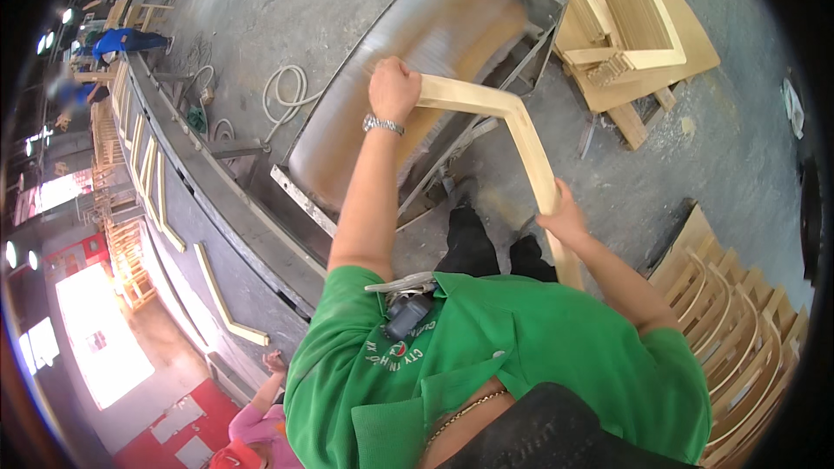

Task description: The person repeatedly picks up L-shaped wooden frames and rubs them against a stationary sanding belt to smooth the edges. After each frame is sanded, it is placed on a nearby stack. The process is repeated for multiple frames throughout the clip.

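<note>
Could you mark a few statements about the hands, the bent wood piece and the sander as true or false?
1. The left hand grips one end of the bent wood piece. True.
2. The right hand hangs free. False: it holds the piece's lower arm.
3. The piece lies against the belt sander. True.
4. The wood stack at right is metal pipes. False: it is curved wood parts.
5. The left wrist is bare. False: it wears a metal watch.

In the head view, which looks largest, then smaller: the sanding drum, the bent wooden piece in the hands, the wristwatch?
1. Sanding drum, clearly largest.
2. Bent wooden piece, held by left hand and right hand.
3. Wristwatch, smallest.
</note>
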Demonstrator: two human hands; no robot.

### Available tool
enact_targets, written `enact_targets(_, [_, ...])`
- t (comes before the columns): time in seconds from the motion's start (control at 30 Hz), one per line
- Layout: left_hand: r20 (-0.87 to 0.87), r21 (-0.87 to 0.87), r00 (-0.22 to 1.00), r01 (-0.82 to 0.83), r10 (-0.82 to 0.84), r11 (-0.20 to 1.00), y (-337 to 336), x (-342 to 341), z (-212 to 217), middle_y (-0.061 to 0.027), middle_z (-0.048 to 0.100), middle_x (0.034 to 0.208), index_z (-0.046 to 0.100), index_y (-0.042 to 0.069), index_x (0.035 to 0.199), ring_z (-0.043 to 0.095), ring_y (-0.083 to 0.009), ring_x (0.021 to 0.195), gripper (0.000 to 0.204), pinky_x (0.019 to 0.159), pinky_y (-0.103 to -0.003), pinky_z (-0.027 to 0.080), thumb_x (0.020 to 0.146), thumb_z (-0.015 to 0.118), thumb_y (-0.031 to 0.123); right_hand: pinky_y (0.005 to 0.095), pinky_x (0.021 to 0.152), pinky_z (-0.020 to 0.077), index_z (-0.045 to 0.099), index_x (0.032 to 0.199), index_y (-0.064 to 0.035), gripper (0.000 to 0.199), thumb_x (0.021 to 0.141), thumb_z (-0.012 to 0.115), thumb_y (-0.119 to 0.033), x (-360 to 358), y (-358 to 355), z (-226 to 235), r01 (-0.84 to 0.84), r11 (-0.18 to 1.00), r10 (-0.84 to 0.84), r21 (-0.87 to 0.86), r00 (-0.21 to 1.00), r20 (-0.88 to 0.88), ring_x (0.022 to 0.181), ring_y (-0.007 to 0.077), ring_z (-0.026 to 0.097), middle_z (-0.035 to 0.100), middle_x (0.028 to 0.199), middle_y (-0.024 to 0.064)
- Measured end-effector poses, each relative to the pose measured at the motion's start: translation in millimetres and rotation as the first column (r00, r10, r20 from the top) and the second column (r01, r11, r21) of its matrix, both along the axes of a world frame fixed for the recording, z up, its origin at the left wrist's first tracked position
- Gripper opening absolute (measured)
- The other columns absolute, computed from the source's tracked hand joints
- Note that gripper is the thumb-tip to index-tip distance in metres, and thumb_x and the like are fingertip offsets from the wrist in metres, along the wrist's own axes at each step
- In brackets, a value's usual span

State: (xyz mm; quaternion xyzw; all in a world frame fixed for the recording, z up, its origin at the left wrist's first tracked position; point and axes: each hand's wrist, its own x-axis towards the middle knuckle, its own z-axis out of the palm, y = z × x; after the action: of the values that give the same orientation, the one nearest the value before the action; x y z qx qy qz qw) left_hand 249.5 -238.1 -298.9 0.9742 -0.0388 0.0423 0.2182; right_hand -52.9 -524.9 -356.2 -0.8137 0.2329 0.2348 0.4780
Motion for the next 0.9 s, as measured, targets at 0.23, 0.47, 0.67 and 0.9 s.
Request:
enact_targets(0.23, [-0.090,0.409,0.995,0.082,-0.049,0.909,77.4,135.1,46.7,-0.0259,0.068,0.114,0.067,0.004,0.114,0.066,-0.0428,0.108,0.057,0.093,-0.053,0.052,0.101,0.040,0.053,0.0474,0.089,0.0532,0.006,0.160,-0.0161,0.112,0.072,0.074,-0.019,119.1,144.1,-20.2,0.177,0.981,-0.189,0.079,0.961,0.203,0.106,0.0448,0.066,0.067,0.118,0.0259])
enact_targets(0.47, [-0.150,0.298,0.982,-0.065,0.114,0.952,107.4,140.0,-11.8,-0.0287,0.065,0.120,0.065,0.005,0.119,0.061,-0.0471,0.114,0.056,0.098,-0.055,0.048,0.104,0.035,0.049,0.0457,0.097,0.0499,0.008,0.161,-0.0159,0.111,0.072,0.074,-0.016,106.9,137.0,-25.0,0.181,0.982,-0.168,-0.043,0.961,0.221,0.112,0.0438,0.062,0.062,0.127,0.0230])
enact_targets(0.67, [0.253,0.454,0.951,0.046,-0.178,0.890,23.5,38.5,-46.7,-0.0121,0.055,0.146,0.055,0.012,0.141,0.044,-0.0376,0.139,0.057,0.112,-0.059,0.032,0.101,0.044,0.051,0.0453,0.096,0.0509,0.012,0.161,-0.0139,0.108,0.072,0.074,-0.017,6.8,76.6,-31.4,0.229,0.970,-0.212,-0.087,0.963,0.167,0.111,0.0414,0.064,0.063,0.125,0.0234])
enact_targets(0.9, [-0.116,0.083,0.955,0.283,-0.272,0.956,106.4,51.1,-8.8,-0.0198,0.063,0.131,0.062,0.009,0.132,0.055,-0.0389,0.126,0.045,0.106,-0.045,0.043,0.101,0.052,0.040,0.0480,0.084,0.0543,0.021,0.160,-0.0216,0.100,0.076,0.074,-0.023,73.9,60.2,-29.9,0.079,0.959,0.036,-0.273,0.918,0.394,0.097,0.0417,0.066,0.064,0.110,0.0209])
